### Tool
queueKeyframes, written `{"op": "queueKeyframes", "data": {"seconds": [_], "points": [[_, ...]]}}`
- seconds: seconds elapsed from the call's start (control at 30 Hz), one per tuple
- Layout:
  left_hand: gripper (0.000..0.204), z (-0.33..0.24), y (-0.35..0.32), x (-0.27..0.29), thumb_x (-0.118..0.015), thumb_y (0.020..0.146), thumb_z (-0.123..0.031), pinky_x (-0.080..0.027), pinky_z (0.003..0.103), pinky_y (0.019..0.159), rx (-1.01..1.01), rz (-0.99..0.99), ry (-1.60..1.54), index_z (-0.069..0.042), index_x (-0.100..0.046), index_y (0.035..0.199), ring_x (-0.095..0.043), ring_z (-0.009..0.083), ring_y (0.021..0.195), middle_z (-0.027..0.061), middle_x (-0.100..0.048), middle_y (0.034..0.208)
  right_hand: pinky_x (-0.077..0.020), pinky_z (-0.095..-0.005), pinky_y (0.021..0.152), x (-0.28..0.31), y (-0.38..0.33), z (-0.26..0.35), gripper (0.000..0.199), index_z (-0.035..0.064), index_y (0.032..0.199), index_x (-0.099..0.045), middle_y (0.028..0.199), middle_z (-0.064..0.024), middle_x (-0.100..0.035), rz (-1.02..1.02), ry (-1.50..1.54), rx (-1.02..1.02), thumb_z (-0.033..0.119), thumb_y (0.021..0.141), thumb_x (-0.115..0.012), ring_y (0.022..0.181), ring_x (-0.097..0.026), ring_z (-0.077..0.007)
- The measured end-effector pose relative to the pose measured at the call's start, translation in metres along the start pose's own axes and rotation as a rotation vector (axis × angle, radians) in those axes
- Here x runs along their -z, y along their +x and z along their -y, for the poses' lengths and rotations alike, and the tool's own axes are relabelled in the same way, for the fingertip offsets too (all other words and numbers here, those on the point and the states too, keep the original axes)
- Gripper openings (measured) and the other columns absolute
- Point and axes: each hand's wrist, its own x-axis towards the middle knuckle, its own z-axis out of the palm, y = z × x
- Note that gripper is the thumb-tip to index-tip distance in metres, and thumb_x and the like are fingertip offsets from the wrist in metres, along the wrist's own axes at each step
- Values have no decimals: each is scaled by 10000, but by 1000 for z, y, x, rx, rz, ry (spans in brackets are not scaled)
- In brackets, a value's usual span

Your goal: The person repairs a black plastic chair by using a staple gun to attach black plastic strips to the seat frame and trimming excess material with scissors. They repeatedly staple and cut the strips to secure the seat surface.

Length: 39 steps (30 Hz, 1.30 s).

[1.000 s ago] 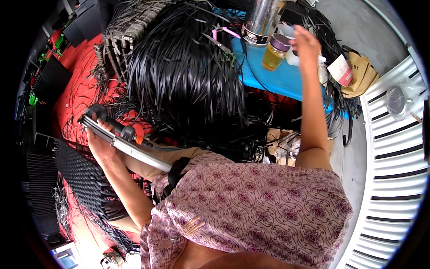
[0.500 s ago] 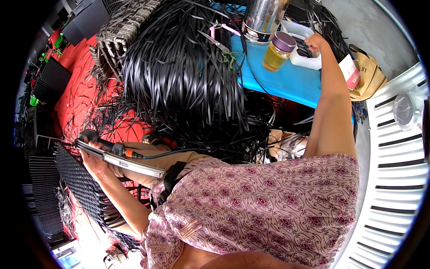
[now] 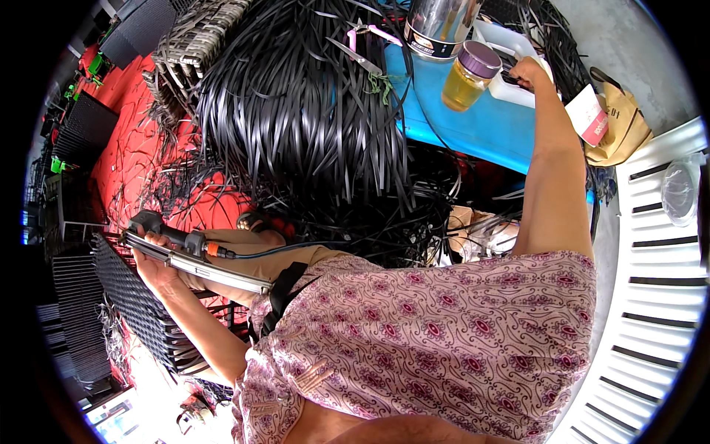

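Observation:
My left hand grips a metal frame bar together with a black tool with an orange collar and a cable, low on the left. The bar belongs to a black woven panel. My right arm reaches up to the right. My right hand is at the rim of a white plastic tub on a blue table; its fingers curl into the tub and what they hold is hidden. A jar of amber liquid with a purple lid stands just left of the hand.
A large heap of black plastic strips covers the middle. Scissors and pink-handled pliers lie on the strips. A steel vessel, a tan bag, a white slatted chair, a wicker piece and red cloth surround me.
My right hand has moved right, from above the amber jar to the white tub. The view has shifted; my left hand still grips the bar and tool.

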Motion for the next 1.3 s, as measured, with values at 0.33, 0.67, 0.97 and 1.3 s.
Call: {"op": "queueKeyframes", "data": {"seconds": [0.33,0.67,0.97,1.3], "points": [[441,1,-2,-1,-305,1027,-378,-494,434,653,-14,-16,38,-83,-517,1276,-523,243,774,70,-526,898,-385,-209,429,3,0,-1,192,39,915,-656,691,-20,-627,175,313,52,116,750,-717,563,-564,-100],[437,3,-8,1,-287,1028,-388,-484,448,684,0,20,104,-104,-522,1263,-536,228,784,48,-531,906,-414,-277,407,-7,2,18,127,39,720,-564,629,-51,-572,79,68,80,61,693,-686,510,-544,-148],[411,8,-12,-7,-310,1026,-371,-464,414,672,-21,18,134,-108,-533,1250,-531,212,771,37,-537,902,-425,-282,423,-14,6,12,129,58,723,-560,628,-45,-562,57,90,106,67,717,-688,514,-539,-148],[415,6,-6,2,-357,1021,-361,-454,347,684,-59,-73,52,-51,-548,1220,-511,202,754,71,-540,859,-459,-280,457,-24,-3,14,101,44,765,-586,641,-60,-582,-31,38,130,84,768,-679,528,-562,-153]]}}
